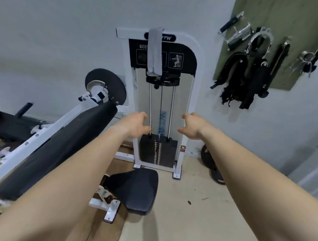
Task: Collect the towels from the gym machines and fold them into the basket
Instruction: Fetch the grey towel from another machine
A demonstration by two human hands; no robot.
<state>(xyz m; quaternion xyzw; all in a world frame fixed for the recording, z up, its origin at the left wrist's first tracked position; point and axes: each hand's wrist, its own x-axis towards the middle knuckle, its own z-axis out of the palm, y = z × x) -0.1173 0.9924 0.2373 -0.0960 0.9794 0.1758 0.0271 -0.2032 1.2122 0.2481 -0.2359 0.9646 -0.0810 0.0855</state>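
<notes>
A grey towel (155, 51) hangs folded over the top bar of a white weight-stack machine (188, 107), draping down over its black instruction panel. My left hand (135, 124) and my right hand (192, 127) are both stretched out in front of the machine, well below the towel, at the height of the guide rods. Both hands have loosely spread fingers and hold nothing. No basket is in view.
A black padded seat (137, 188) on a white frame stands between me and the machine. A long black arm pad (59, 147) slants across the left. Cable handles and straps (251, 66) hang on a green wall board at the right. Weight plates (210, 160) lean by the machine's base.
</notes>
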